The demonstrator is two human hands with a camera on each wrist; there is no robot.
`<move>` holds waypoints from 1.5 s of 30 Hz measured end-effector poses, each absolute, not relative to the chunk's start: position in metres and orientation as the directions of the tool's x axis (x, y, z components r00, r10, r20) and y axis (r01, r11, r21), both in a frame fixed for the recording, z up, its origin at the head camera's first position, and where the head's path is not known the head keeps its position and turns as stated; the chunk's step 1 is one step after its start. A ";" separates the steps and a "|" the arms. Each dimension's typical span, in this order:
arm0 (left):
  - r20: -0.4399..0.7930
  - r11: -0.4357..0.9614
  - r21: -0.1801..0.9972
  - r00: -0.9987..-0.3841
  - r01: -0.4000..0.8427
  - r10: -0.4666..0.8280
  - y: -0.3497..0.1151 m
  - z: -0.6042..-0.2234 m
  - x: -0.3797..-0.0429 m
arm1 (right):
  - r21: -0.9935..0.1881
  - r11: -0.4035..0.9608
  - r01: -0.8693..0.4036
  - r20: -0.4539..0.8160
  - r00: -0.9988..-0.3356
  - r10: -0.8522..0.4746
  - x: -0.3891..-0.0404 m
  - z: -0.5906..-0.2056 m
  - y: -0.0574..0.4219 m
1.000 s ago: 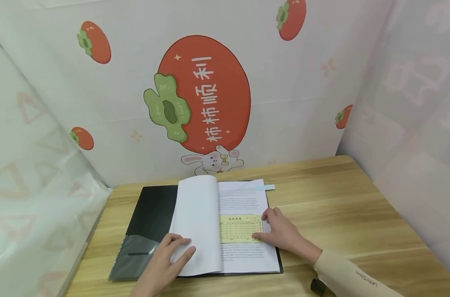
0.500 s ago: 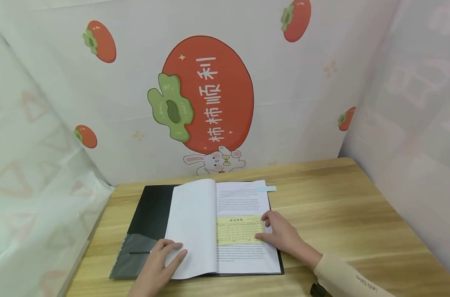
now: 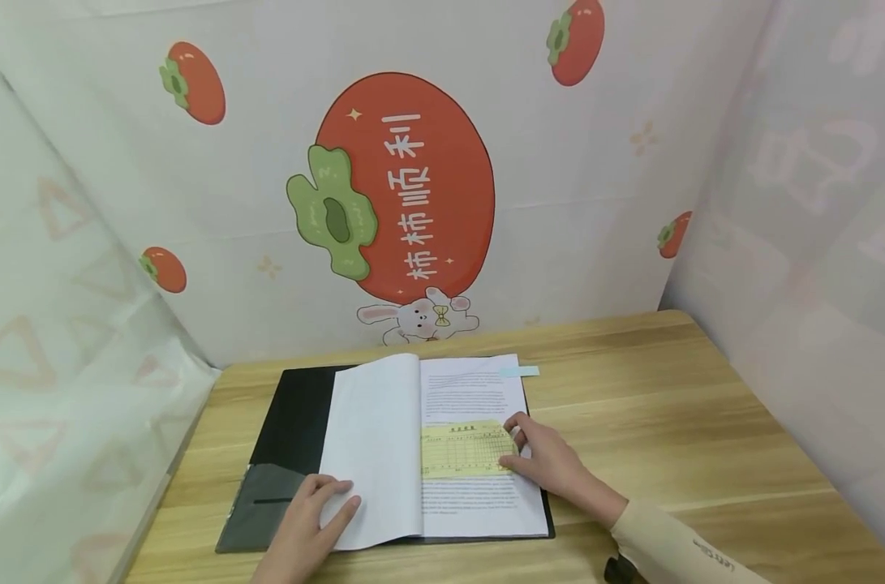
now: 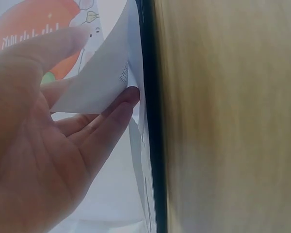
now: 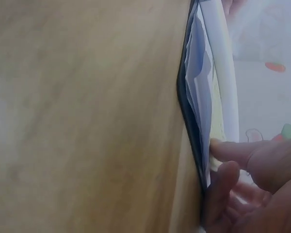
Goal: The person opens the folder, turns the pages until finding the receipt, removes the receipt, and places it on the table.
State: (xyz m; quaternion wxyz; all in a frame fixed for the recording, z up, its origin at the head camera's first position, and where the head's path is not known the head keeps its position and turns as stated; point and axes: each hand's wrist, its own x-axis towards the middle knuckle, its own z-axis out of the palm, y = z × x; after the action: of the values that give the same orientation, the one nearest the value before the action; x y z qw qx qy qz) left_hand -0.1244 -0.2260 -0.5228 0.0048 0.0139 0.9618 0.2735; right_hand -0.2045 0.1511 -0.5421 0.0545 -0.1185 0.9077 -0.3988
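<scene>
An open black folder lies on the table, filled with white printed sheets. A white page is turned over to the left, curving at its fold. My left hand lies at that page's lower left, fingers fairly straight; in the left wrist view, the page's corner passes between thumb and fingers without a clear pinch. Across the printed sheet lies a yellow form slip with a ruled grid. My right hand pinches its right end between thumb and fingers, bending it slightly.
The folder rests on a wood-grain table. A pale blue tab sticks out at the sheets' upper right. Behind stands a white cloth backdrop with persimmon prints. A dark object is by the right sleeve.
The turned page has moved left and flattened a little, with my left hand moving left and down. The yellow slip shows more of a bend at its right end under my right hand.
</scene>
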 end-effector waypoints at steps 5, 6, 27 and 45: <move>0.010 0.853 0.521 -1.000 0.030 0.029 -0.221 -0.529 -0.122 | -0.896 0.445 -0.015 -0.109 -0.961 -0.253 -0.210 -0.541 0.164; 0.015 0.853 0.521 -0.999 0.033 0.029 -0.220 -0.530 -0.122 | -0.917 0.399 0.021 -0.128 -0.961 -0.244 -0.211 -0.539 0.166; 0.237 0.858 0.495 -0.971 0.137 0.019 -0.189 -0.511 -0.109 | -0.827 0.562 0.022 -0.137 -0.977 -0.164 -0.227 -0.514 0.186; 0.272 0.834 0.512 -0.960 0.205 0.068 -0.181 -0.494 -0.112 | -0.922 0.349 0.166 -0.205 -0.976 -0.078 -0.224 -0.518 0.285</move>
State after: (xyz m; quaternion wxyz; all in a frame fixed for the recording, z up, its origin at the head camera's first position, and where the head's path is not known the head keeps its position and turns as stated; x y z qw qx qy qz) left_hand -0.1122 -0.1807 -0.4938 -0.1223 0.0718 0.9498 0.2789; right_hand -0.2240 0.2854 -0.5178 0.1069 0.0269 0.8144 -0.5697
